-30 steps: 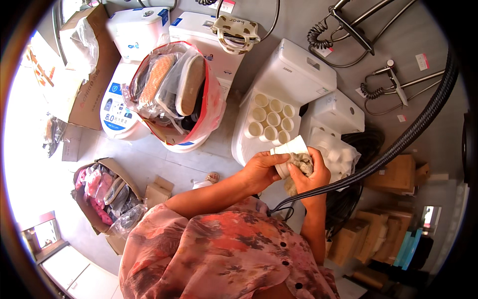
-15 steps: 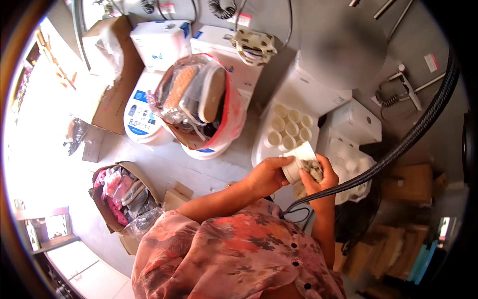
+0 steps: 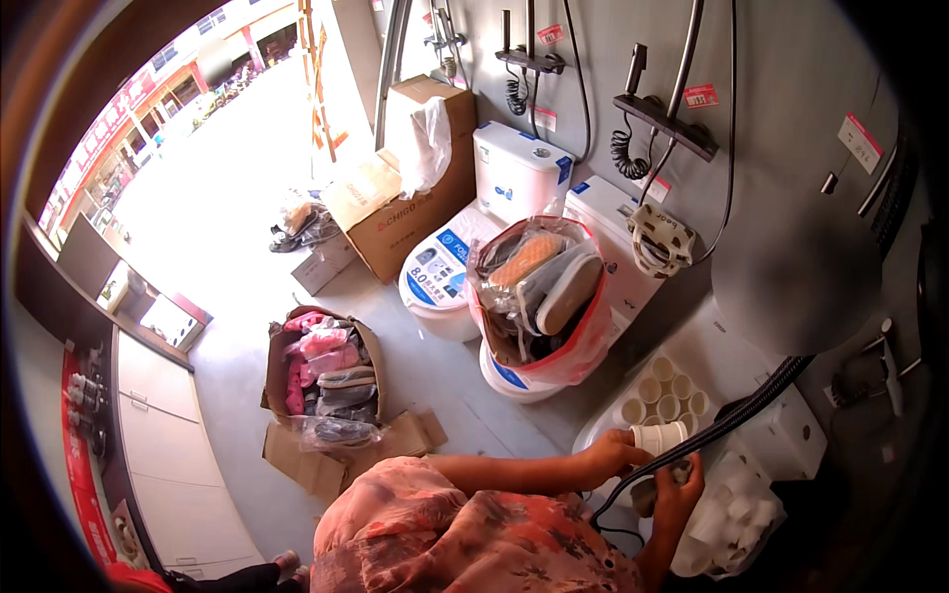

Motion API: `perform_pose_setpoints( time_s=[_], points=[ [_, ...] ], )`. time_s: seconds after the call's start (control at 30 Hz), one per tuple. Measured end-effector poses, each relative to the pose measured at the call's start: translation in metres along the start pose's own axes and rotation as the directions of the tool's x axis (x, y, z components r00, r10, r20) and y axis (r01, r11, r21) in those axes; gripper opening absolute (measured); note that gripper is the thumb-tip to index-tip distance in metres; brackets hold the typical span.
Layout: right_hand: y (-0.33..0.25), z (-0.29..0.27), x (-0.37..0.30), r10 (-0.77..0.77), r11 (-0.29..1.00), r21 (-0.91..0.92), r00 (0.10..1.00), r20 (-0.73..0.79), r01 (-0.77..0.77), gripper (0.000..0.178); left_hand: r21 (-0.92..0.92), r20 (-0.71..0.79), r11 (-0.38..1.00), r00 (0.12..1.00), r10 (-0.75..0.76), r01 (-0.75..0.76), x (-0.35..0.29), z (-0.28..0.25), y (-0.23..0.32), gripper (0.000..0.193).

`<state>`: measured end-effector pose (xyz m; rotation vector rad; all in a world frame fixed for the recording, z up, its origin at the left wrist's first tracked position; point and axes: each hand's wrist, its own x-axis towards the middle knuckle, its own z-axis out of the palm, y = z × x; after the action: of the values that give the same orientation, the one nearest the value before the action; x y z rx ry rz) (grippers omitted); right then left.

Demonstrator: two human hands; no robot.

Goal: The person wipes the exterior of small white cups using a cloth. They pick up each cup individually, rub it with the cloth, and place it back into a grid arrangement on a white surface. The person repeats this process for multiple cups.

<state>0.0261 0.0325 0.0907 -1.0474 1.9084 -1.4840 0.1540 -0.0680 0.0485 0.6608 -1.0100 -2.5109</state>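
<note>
Beside a shoe bag (image 3: 585, 364) with a red rim, taken here as the landmark, the work is carried on to the right and nearer the wearer. There a white cup (image 3: 656, 437) is gripped by the left hand (image 3: 615, 453), its fingers curled about one end, so that the cup is held on its side, clear of the floor. By the right hand (image 3: 682, 486), just beside it, a greyish-brown cloth (image 3: 645, 496) is held in bent fingers; whether the cup is also touched by that hand cannot be told, as the view is crossed by a black cable (image 3: 756, 397). To the right of the bag, a cluster of cups (image 3: 669, 388) is stood with mouths upward on a white toilet (image 3: 707, 341). Farther to the right of the bag and nearer the wearer, a clear sack (image 3: 732, 519) is seen, filled with white pieces. The bag itself is set on a second toilet (image 3: 509, 381), and to its left a labelled toilet (image 3: 440, 308) is placed. Farther left of the bag and nearer the wearer, pink and grey footwear (image 3: 341, 381) is heaped in an open carton (image 3: 372, 358). Beyond the bag, to the left, a tall box (image 3: 420, 222) is topped with plastic; beyond it to the right, shower fittings (image 3: 664, 128) are mounted on the wall.
</note>
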Motion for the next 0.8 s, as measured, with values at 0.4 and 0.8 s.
perform_pose_setpoints(
  time_s=[0.4,0.8],
  points=[
    [0.008,-0.078,-0.025,0.069,0.997,0.031,0.993,-0.100,-0.066,0.039,0.166,-0.106,0.979,0.990,-0.097,0.114,0.006,0.083,-0.026,0.026],
    [0.036,-0.238,-0.122,0.158,0.972,0.236,0.786,-0.598,-0.016,0.046,0.194,0.372,0.896,0.815,-0.444,0.400,0.066,0.238,-0.099,0.035]
  ],
)
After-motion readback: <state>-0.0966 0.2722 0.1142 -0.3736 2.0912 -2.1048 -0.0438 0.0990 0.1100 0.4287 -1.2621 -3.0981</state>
